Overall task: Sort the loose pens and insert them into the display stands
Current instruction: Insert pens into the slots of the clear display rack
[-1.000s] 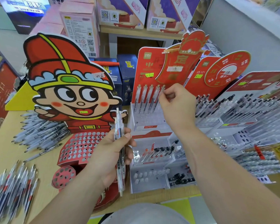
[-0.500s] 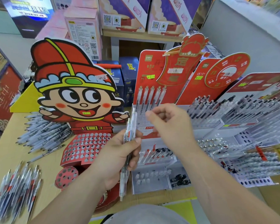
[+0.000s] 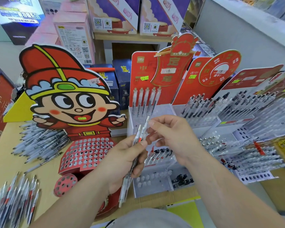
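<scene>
My left hand (image 3: 125,162) grips a small bunch of clear pens (image 3: 130,176), held nearly upright above the table's near edge. My right hand (image 3: 171,139) pinches the top of one pen (image 3: 146,125) of that bunch between thumb and forefinger. Behind the hands stands a red-backed display stand (image 3: 143,76) with several clear pens (image 3: 145,101) in its back row and empty holes in front. The red cartoon-figure stand (image 3: 87,153) with many empty holes is to the left.
Loose pens lie in a heap (image 3: 38,142) at the left and in a pile (image 3: 15,195) at the near left on the wooden table (image 3: 3,163). More filled stands (image 3: 237,104) crowd the right. Boxes (image 3: 72,35) stand behind.
My right hand came back from the stand's back row, where it left a pen, to the bunch in my left hand. It now pinches another pen.
</scene>
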`<state>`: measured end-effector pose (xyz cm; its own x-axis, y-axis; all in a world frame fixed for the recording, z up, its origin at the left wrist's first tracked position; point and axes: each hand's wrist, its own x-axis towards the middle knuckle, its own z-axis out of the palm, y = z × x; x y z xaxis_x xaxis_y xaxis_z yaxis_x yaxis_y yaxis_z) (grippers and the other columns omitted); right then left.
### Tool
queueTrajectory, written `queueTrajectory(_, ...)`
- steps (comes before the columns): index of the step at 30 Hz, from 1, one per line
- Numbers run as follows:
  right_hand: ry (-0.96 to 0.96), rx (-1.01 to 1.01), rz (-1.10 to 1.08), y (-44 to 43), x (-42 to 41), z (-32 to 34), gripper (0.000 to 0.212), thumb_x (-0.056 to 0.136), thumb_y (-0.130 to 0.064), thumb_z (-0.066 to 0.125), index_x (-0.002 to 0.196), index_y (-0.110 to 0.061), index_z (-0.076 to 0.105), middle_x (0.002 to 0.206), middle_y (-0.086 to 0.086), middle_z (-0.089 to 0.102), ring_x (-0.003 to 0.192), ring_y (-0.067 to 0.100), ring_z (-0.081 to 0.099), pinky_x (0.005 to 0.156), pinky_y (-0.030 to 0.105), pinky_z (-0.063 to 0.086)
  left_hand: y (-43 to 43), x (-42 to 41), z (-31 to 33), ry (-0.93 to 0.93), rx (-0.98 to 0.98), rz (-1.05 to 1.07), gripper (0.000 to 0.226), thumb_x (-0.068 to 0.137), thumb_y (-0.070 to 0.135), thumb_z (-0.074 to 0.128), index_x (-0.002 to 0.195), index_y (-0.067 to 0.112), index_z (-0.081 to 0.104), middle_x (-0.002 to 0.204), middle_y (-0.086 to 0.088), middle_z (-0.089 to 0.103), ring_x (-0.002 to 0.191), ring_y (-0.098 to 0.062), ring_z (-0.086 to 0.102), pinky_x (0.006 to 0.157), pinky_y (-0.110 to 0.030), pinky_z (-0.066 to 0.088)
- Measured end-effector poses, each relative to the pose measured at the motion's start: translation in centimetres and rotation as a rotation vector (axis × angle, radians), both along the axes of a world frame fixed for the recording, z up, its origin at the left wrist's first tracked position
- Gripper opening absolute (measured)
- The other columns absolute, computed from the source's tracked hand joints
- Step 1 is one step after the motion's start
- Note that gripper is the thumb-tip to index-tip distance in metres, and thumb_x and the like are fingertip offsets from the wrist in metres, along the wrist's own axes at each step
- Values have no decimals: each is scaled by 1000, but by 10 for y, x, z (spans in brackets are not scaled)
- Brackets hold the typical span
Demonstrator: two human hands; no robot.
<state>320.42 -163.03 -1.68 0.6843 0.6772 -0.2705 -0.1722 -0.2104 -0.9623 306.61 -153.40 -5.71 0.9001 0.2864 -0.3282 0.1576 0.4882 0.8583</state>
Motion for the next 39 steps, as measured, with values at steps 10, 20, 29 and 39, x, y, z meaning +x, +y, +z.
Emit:
queueTrajectory(10,39,46,-34,-6,8,1,6,89,-9,72,88,-5,69,72,8,70,60,17,65,50,24,51,1,3,-1,36,22,13,21,101,38,54,97,23,67,67,-7,47,46,-17,35,48,-30,28)
queueTrajectory(20,-541,160,-335,-15,63,55,12,89,-12,74,81,-8,66,70,8,72,57,21,67,53,30,55,16,13,-11,99,-43,297,30,103,37,53,115,12,63,65,-5,49,47,-15,37,48,-27,28)
queueTrajectory(29,-1007,-137,-270,15,81,43,13,84,-27,76,75,-20,69,71,-14,66,65,7,61,70,35,54,17,28,-17,135,-9,386,26,106,33,51,114,11,61,66,-5,55,47,-16,42,48,-27,30)
queueTrajectory(39,-1036,-217,-268,22,81,41,14,85,-28,75,77,-18,70,71,-11,65,69,10,61,68,31,52,19,27,-20,117,-12,379,26,105,35,50,116,14,61,68,-6,58,49,-17,45,47,-28,33)
